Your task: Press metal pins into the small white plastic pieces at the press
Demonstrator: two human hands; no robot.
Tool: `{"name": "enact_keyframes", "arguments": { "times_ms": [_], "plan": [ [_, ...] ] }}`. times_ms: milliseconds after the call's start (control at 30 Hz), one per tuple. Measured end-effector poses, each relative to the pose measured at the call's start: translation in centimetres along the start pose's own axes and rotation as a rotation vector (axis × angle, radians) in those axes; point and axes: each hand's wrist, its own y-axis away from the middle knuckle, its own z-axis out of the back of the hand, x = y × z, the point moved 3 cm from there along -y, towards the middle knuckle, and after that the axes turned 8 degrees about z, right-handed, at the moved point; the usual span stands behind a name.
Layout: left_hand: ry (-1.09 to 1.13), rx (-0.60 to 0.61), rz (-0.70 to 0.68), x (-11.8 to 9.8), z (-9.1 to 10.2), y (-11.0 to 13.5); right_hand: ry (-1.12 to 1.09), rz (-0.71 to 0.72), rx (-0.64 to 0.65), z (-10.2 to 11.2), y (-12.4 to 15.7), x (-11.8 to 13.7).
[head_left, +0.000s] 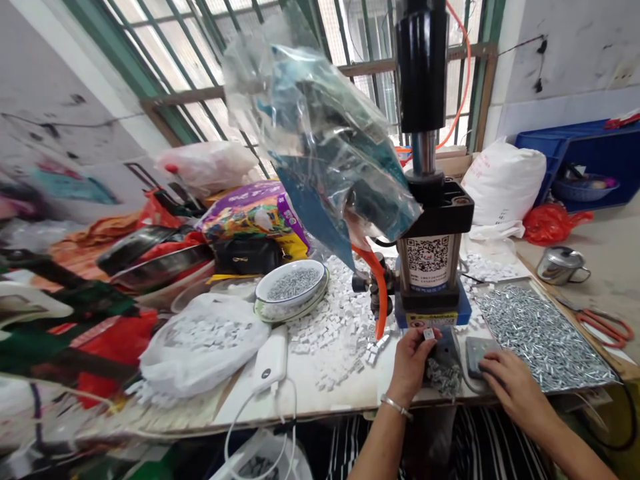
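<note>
Between the thumb and fingers of my left hand [411, 352] is a small white block [429, 335], gripped just in front of the press [433, 260]. Below and beside that hand, a heap of small metal parts [444, 379] lies at the press base. My right hand [513, 383] rests at the front right edge of a flat grey box [479, 355], fingers loosely bent and touching it. No object shows in the right hand, though its palm side is hidden. Right of it lies a tray of metal pins [543, 333].
Many white blocks [330, 327] are scattered left of the press. A bowl of metal pieces [291, 283], a plastic bag [200, 340] and a white power bank [271, 360] stand further left. An orange hose [381, 293] hangs by the press. Scissors [607, 327] and a metal cup [561, 265] lie right.
</note>
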Motion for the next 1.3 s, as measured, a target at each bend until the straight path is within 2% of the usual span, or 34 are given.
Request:
{"name": "enact_keyframes", "arguments": {
  "times_ms": [100, 267, 433, 533, 600, 733, 867, 1067, 1300],
  "plan": [
    [-0.013, -0.01, 0.002, 0.1, 0.1, -0.1, 0.103, 0.027, 0.035, -0.3, 1.7, -0.4],
    [-0.021, -0.007, 0.022, 0.3, 0.1, -0.2, 0.234, 0.022, 0.025, -0.9, 2.5, 0.4],
    [0.016, -0.003, 0.018, 0.0, -0.1, -0.1, 0.146, -0.002, -0.008, -0.8, 2.4, 0.1],
    [0.041, -0.025, 0.016, 0.0, -0.4, 0.3, 0.03, 0.01, -0.029, 0.1, 2.1, -1.0],
    [0.01, -0.084, 0.014, 0.1, -0.6, 0.4, 0.023, -0.015, -0.069, 0.8, 2.0, -2.4],
    [-0.129, -0.203, 0.044, 0.4, -1.2, -0.2, 0.224, -0.112, -0.113, 1.5, 2.1, -5.6],
    [-0.159, -0.204, 0.036, 0.1, -1.5, -1.0, 0.404, -0.134, -0.027, 1.0, 2.1, -7.6],
    [-0.221, -0.194, -0.018, -0.8, -0.7, 0.1, 0.417, -0.122, 0.048, 1.2, 2.0, -7.7],
    [-0.639, -0.259, -0.225, -1.7, 0.9, 1.9, 0.5, -0.151, 0.142, 1.2, 1.4, -7.9]
  ]
}}
